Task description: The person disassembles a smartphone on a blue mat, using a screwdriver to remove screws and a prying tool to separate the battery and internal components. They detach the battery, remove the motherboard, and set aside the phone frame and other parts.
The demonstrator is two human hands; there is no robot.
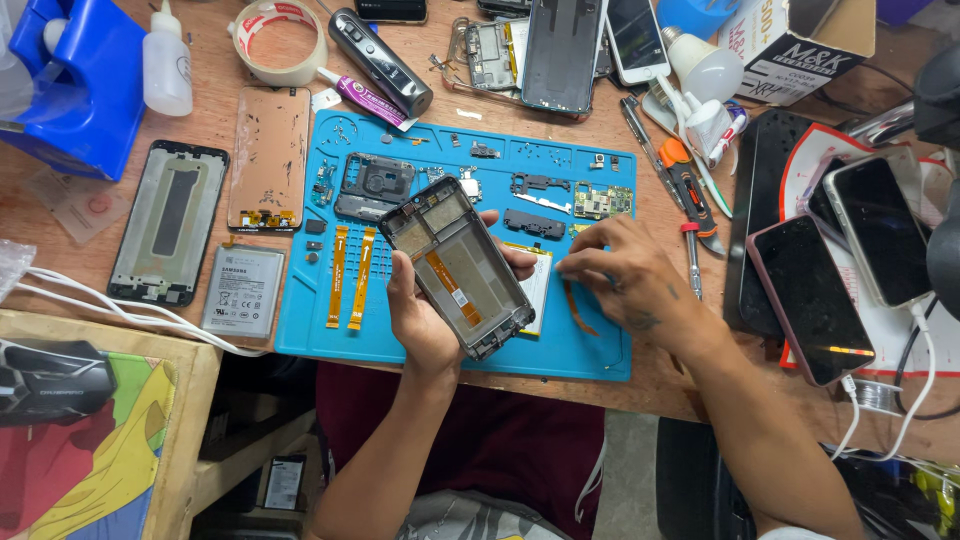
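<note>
Phone reassembly, mid-stage. My left hand (pixel 425 320) grips the bare phone frame (pixel 457 267), fingers clamped on its long edges, tilted above the front edge of the blue repair mat (pixel 590 355). My right hand (pixel 625 280) rests on the mat beside it, fingertips pinched together, apparently on a small part near the orange flex cable (pixel 575 310). I judge the next move calls for a fine pinch and accurate seating in the frame.

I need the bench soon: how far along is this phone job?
Done: the phone is stripped, with boards and flex cables spread on the blue mat. In hand: the left hand holds the bare frame; the right hand touches the mat. Left: every part is still out.
</note>
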